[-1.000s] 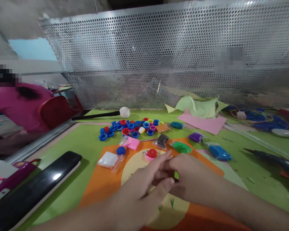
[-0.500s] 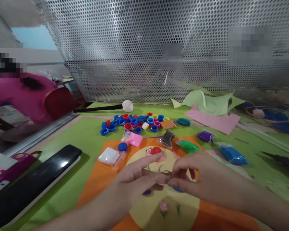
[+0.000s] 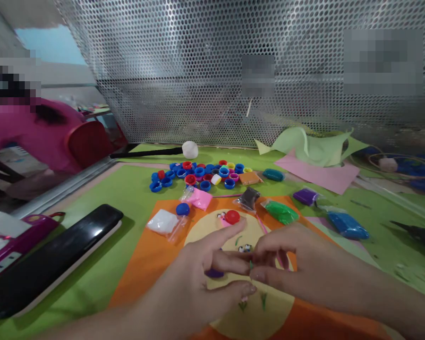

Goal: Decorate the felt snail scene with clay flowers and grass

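Note:
My left hand (image 3: 212, 269) reaches over a pale yellow oval (image 3: 281, 302) on orange paper, thumb and fingers apart. One of its fingertips meets my right hand (image 3: 286, 262), whose thumb and index finger pinch a tiny green piece of modelling clay (image 3: 251, 265). Beneath the hands, the oval carries a red ball (image 3: 233, 216), small googly eyes (image 3: 245, 248) and thin green strips (image 3: 264, 301). A purple piece (image 3: 214, 273) is partly hidden by my left fingers. A small pink flower is mostly covered by my left thumb.
Bottle caps (image 3: 205, 185) lie in a cluster behind the oval. Bagged clay surrounds it: white (image 3: 163, 221), pink (image 3: 200, 198), green (image 3: 281, 212) and blue (image 3: 347, 224). A long black case (image 3: 56, 259) lies left. Perforated metal (image 3: 184, 94) stands behind; a person in pink (image 3: 53, 123) sits left.
My left thumb has moved down, away from the other left fingers. The right hand keeps its pinch in nearly the same spot. The whole view has shifted slightly.

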The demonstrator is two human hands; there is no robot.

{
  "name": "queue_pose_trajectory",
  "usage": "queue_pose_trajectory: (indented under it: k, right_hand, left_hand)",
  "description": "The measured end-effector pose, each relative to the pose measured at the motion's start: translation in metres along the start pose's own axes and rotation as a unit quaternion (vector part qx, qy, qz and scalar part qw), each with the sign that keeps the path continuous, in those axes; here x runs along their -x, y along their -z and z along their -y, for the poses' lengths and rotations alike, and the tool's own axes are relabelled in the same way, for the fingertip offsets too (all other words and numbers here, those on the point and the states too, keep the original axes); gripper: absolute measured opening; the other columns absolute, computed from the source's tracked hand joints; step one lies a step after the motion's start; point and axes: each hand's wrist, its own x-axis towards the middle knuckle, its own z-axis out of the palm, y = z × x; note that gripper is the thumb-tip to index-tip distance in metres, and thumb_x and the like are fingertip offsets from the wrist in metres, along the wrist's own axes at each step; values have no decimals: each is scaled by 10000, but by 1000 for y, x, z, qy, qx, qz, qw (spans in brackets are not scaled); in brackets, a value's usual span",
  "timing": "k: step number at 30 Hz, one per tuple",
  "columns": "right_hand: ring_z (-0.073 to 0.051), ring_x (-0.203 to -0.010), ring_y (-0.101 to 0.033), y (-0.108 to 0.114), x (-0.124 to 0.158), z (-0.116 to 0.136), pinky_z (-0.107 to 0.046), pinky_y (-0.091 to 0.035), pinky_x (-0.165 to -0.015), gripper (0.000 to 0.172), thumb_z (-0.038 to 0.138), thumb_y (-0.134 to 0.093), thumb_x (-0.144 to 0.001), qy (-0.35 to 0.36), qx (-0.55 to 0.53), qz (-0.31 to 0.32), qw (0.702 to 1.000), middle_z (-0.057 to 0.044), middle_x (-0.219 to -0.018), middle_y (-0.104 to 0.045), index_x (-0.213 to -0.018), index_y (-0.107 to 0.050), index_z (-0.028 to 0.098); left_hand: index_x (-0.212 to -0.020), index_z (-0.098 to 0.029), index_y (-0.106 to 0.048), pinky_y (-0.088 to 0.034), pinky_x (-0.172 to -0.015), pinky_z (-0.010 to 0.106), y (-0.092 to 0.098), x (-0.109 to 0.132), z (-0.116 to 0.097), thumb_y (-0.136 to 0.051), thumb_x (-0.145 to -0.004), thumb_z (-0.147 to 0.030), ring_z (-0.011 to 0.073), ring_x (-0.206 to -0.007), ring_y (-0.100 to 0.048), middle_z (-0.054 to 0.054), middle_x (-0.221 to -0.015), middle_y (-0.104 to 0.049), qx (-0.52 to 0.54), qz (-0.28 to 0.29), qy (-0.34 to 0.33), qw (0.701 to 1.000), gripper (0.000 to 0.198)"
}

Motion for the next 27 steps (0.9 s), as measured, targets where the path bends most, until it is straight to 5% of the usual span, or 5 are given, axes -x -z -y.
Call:
queue_pose_trajectory:
  k: [11,18,27]
  right_hand:
    - [-107,-568,-534,4,1,5,-198,-386,-500,211,297,-519,-804,-28,3,-11,1000,41,-596,-634,-650,-647,233]
    - [-105,-651,-595,0,-1,6,-188,-449,-543,195,154,-566,-760,90,-56,-104,989,33,-754,-682,-915,-648,240]
    - [-72,-569,-585,-3,-1,8,-155,-466,-547,142,91,-632,-710,151,-61,-137,977,45,-660,-684,-731,-681,222]
  left_hand:
    - [-1290,-158,-351,-510,-745,337,1,-2,-3,-704,-686,-231,219,-782,-684,26,-755,-736,68,-35,32,997,704]
    - [-1356,-194,-195,-514,-760,325,3,-1,0,-682,-711,-145,184,-743,-692,7,-737,-734,110,-10,-6,994,810]
    - [-1330,-263,-253,-502,-710,282,4,-1,4,-674,-710,-110,168,-741,-693,-14,-738,-733,147,22,11,989,765]
